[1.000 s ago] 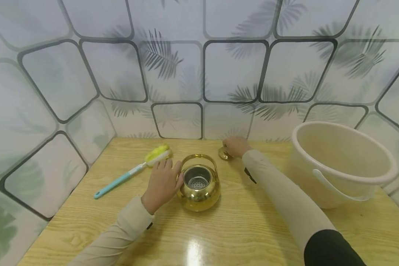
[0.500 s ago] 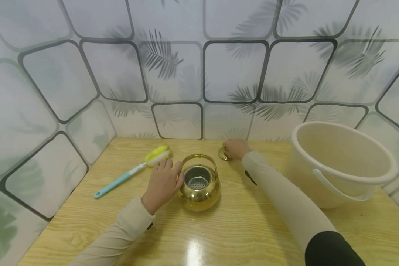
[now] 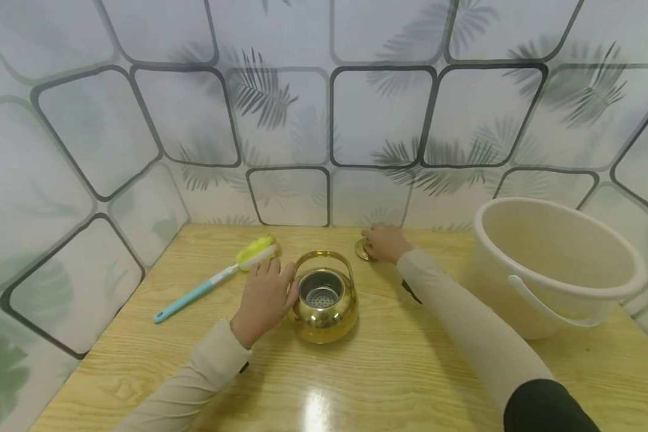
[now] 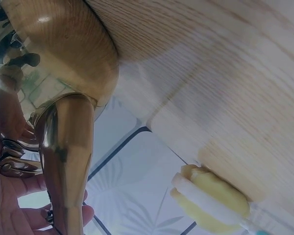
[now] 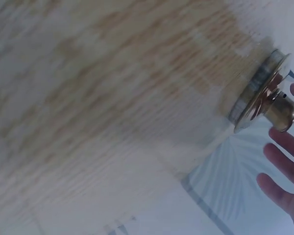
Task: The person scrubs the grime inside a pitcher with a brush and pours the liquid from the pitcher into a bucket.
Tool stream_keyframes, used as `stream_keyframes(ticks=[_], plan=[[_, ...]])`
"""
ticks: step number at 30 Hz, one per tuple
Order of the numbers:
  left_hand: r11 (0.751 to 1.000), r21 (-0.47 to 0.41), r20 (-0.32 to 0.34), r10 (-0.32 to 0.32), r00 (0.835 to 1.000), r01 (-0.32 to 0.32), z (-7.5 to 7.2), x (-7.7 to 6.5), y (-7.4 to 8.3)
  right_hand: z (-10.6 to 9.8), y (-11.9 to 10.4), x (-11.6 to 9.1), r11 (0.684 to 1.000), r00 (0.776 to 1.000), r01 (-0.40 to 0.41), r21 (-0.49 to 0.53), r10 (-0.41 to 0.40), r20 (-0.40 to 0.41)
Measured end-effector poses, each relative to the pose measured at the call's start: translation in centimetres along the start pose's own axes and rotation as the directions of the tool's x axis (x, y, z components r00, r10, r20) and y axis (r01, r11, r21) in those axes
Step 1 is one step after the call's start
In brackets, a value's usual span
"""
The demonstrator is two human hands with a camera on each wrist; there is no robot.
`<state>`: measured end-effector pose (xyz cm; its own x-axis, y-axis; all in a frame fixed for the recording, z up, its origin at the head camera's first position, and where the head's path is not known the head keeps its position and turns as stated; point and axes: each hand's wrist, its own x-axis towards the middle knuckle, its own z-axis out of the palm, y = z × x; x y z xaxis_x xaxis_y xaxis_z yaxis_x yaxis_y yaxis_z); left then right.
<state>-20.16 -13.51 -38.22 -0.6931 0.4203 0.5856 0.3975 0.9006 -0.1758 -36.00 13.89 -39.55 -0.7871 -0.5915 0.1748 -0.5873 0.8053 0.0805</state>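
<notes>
A shiny gold kettle stands upright in the middle of the wooden table, uncovered, with a perforated steel strainer in its mouth. My left hand rests against its left side, fingers mostly straight. In the left wrist view those fingers pass behind the spout. Farther back to the right, the gold kettle lid lies on the table, knob upward. Beside it is my right hand. The right wrist view shows loosely spread fingers around the lid's knob; whether they touch it is unclear.
A bottle brush with a yellow sponge head and blue handle lies left of the kettle. At the right stands a large cream bucket with its handle hanging down. Patterned walls close off the table's back and sides.
My right hand has loosened its fingers from the lid's knob and shifted slightly right. The lid stays on the table. My left hand and the kettle have not visibly moved.
</notes>
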Motion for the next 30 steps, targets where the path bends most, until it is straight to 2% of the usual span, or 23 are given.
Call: stream_keyframes(ticks=[8, 18, 23, 30], plan=[[1.0, 0.001, 0.005, 0.007, 1.0, -0.007, -0.1, -0.1, 0.1, -0.5, -0.6, -0.2, 1.0, 0.999, -0.011, -0.022, 0.01, -0.049], [1.0, -0.009, 0.026, -0.001, 1.0, 0.001, 0.0, 0.0, 0.0, -3.1, -2.8, -1.0, 0.998, 0.989, 0.049, -0.027, -0.052, -0.137], [1.0, -0.006, 0.024, 0.0, 1.0, 0.0, 0.0, 0.0, 0.0, -4.5, -4.0, -1.7, 0.992, 0.967, 0.104, -0.077, -0.119, -0.226], [1.0, -0.001, 0.026, 0.002, 1.0, -0.002, 0.0, 0.0, -0.1, -6.2, -5.8, -2.9, 0.968, 0.912, 0.173, -0.18, -0.227, -0.341]])
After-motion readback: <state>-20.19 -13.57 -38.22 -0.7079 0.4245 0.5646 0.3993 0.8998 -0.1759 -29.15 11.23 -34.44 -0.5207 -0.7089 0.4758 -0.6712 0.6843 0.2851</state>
